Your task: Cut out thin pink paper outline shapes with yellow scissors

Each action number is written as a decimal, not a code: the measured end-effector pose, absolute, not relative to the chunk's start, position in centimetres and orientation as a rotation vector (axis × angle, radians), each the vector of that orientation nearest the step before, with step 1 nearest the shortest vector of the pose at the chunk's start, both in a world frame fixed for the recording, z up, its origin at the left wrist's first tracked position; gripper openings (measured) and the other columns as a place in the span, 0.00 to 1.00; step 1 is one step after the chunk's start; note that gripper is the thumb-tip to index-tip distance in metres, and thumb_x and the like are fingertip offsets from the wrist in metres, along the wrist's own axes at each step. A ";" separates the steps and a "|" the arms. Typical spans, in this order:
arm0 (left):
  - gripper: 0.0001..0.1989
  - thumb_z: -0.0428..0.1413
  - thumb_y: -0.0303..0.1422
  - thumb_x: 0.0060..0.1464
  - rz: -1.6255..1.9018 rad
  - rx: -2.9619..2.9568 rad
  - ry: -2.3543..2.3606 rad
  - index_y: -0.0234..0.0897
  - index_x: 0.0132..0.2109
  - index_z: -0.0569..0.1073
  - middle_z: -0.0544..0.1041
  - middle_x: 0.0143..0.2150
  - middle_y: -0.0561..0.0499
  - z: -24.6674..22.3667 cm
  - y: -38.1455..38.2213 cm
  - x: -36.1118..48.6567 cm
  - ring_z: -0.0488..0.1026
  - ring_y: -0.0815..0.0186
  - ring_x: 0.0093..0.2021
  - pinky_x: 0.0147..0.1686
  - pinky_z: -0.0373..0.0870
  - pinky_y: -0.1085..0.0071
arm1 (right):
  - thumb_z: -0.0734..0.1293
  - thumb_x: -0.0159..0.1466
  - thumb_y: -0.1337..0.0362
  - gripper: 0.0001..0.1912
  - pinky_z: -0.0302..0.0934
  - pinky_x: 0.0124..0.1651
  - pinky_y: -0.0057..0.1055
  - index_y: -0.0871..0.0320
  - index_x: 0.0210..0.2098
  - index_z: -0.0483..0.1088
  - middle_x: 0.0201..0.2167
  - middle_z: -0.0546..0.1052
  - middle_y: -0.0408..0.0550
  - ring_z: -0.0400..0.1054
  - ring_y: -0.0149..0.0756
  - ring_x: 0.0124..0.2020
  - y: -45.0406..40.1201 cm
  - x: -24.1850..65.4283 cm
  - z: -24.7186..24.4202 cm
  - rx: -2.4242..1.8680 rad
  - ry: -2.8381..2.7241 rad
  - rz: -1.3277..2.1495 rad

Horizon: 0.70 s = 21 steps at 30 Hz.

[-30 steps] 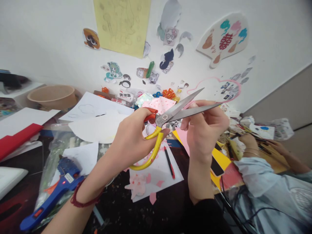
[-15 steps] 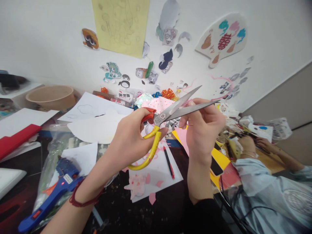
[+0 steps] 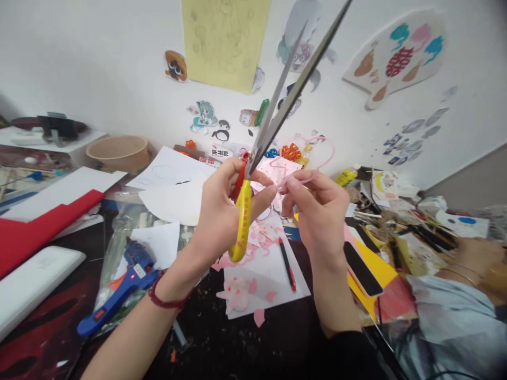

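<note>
My left hand (image 3: 222,211) is closed on a pair of scissors (image 3: 264,138) with yellow and red handles. Their long blades point upward and stand a little apart. The thumb and a finger of that hand reach to the pink cord (image 3: 331,153), where my right hand (image 3: 320,211) pinches it between thumb and fingers. The cord loops up above my right hand; its lower end is hidden by my fingers. Below both hands lies a white sheet (image 3: 273,295) with pink paper cut-outs (image 3: 236,293) and a red-and-black pen (image 3: 287,265) on it.
A blue glue gun (image 3: 119,295) lies at left on a plastic bag, near a white box-like object (image 3: 39,285) and a beige bowl (image 3: 118,153). A phone (image 3: 362,269) rests on yellow paper at right. Another person's sleeve (image 3: 455,311) shows beyond. Paper cut-outs cover the wall ahead.
The scissors have swung from pointing right to pointing up, clear of the cord. My hands have come together at the cord. The view has shifted left.
</note>
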<state>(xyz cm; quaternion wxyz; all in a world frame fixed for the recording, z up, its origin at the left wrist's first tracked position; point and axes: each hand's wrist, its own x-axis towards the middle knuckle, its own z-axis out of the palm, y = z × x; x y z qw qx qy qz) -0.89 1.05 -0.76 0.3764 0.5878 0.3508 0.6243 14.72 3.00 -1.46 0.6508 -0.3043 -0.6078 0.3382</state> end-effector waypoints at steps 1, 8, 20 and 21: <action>0.13 0.67 0.36 0.52 1.608 1.517 0.910 0.42 0.36 0.69 0.78 0.36 0.53 -0.8 1.0 -0.9 0.70 0.68 0.30 0.29 0.67 0.68 | 0.73 0.62 0.63 0.04 0.61 0.19 0.24 0.55 0.32 0.75 0.24 0.77 0.38 0.65 0.23 0.16 3.0 14.6 -1.6 -0.684 -1.384 0.784; 0.14 0.66 0.38 0.53 1.651 1.521 0.953 0.42 0.34 0.67 0.75 0.31 0.55 -0.9 1.1 -0.9 0.68 0.68 0.29 0.29 0.66 0.68 | 0.73 0.63 0.64 0.03 0.61 0.19 0.24 0.55 0.32 0.76 0.26 0.78 0.38 0.67 0.23 0.17 3.0 14.1 -2.0 -0.658 -1.413 0.774; 0.15 0.65 0.41 0.56 1.669 1.629 0.976 0.41 0.36 0.67 0.75 0.33 0.55 -1.1 1.0 -1.3 0.68 0.69 0.29 0.30 0.66 0.67 | 0.74 0.61 0.62 0.03 0.63 0.19 0.24 0.54 0.34 0.78 0.24 0.76 0.38 0.68 0.25 0.18 2.8 14.4 -2.0 -0.728 -1.477 0.684; 0.15 0.65 0.41 0.56 1.662 1.634 0.963 0.41 0.36 0.67 0.75 0.33 0.55 -1.2 1.0 -1.3 0.68 0.69 0.29 0.30 0.66 0.67 | 0.74 0.61 0.61 0.04 0.63 0.19 0.24 0.54 0.33 0.78 0.23 0.76 0.38 0.68 0.25 0.18 2.8 14.5 -2.0 -0.732 -1.481 0.679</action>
